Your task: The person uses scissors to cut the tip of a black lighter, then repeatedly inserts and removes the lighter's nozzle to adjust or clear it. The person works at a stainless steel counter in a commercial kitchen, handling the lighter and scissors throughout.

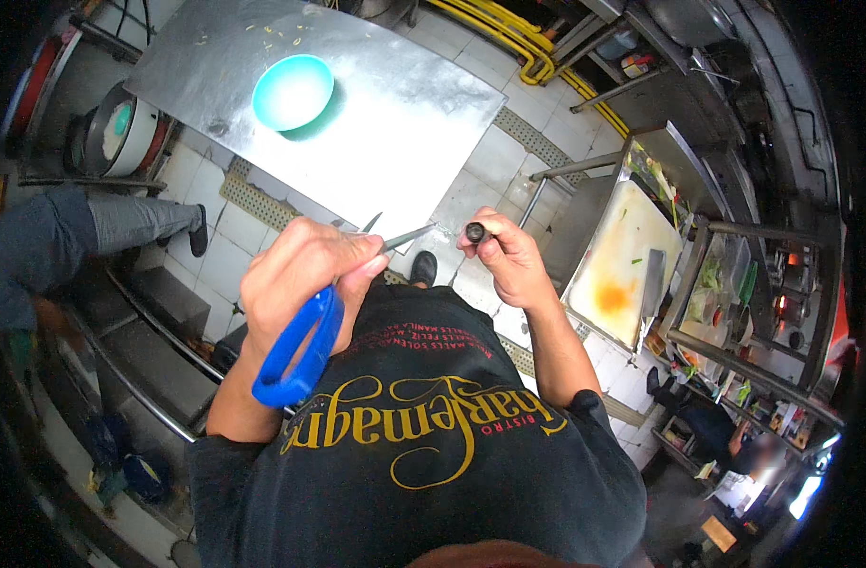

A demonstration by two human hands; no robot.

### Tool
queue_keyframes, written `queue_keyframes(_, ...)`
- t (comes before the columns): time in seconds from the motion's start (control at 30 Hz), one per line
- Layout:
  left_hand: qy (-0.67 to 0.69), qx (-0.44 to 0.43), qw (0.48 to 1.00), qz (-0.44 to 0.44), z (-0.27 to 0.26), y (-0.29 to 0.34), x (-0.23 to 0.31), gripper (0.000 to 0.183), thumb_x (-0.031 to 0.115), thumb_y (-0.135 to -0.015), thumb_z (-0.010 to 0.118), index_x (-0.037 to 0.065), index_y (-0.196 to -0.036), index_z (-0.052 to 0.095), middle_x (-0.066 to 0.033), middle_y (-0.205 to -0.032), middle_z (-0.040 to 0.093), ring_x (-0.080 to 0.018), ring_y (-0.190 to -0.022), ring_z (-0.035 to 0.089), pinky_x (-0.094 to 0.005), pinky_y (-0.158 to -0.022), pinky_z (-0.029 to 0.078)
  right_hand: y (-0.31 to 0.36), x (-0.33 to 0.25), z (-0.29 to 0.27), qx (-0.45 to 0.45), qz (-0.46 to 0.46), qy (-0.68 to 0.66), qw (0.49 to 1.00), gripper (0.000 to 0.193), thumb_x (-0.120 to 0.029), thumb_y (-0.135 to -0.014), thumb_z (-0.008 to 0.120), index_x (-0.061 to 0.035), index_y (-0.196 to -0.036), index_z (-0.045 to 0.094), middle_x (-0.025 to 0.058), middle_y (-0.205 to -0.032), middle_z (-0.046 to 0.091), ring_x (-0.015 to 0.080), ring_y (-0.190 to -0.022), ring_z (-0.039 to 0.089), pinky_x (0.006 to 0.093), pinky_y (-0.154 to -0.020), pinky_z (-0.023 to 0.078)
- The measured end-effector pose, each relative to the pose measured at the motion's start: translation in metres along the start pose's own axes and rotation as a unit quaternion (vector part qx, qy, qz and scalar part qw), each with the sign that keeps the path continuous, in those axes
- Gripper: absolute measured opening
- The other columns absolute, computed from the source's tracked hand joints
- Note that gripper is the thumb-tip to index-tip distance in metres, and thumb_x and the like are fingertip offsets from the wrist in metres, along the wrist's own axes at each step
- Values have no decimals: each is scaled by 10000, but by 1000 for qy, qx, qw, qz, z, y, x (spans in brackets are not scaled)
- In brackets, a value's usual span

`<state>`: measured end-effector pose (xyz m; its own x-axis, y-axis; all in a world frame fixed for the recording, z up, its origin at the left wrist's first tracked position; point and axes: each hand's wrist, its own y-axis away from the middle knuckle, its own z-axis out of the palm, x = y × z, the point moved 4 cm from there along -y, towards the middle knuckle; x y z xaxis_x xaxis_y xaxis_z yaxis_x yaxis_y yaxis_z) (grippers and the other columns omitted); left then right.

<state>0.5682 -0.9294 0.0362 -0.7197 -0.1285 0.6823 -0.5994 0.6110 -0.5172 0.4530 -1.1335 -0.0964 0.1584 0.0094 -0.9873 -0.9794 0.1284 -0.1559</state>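
Note:
In front of my chest, my left hand (305, 275) is closed round a pair of scissors. Their big blue loop handle (300, 348) hangs below the palm. One grey blade (410, 236) points right, and a second dark tip shows above my fingers. Facing it, my right hand (510, 254) pinches a small dark cylinder (475, 232), seen end-on, so its kind is unclear. The blade's tip is close to my right fingers; whether it touches the cylinder I cannot tell.
Ahead stands a steel table (395, 85) bearing a turquoise bowl (293, 92) and scattered scraps. At right, a knife (652, 282) lies on a stained white board (615, 270). A large pot (130, 133) sits at left. Other people stand at far left and lower right.

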Motion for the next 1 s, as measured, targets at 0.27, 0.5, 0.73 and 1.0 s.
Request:
queue_keyframes(0.27,-6,-63,995,76,-4,-7,32,178,1,-730,806,15,-873,700,-94,-795,687,-213,-673,667,-305,-602,525,-1,-8,-10,5,-75,61,995,360,-385,-1013,548,-43,-1084,635,69,-959,623,182,-887,551,320,-786,454)
queue_keyframes(0.5,-34,-82,989,115,-13,-13,39,197,2,-684,795,15,-850,690,-82,-761,669,-199,-620,666,-297,-512,507,2,-18,-20,16,-74,101,992,293,-328,-988,593,-71,-1080,700,38,-928,673,213,-912,597,377,-886,423)
queue_keyframes(0.73,-67,-157,977,128,-19,-19,42,179,32,-701,790,27,-847,687,-78,-750,661,-196,-584,634,-307,-493,473,-1,-31,-29,28,-97,204,974,238,-287,-951,621,-97,-1033,741,20,-887,667,200,-845,567,362,-909,376)
queue_keyframes(1.0,-160,-255,942,150,-27,-23,44,189,58,-671,771,33,-832,675,-73,-730,632,-207,-558,599,-323,-469,442,-1,-51,-33,10,-103,347,932,207,-258,-940,627,-90,-1023,715,34,-897,676,219,-845,582,379,-893,386)
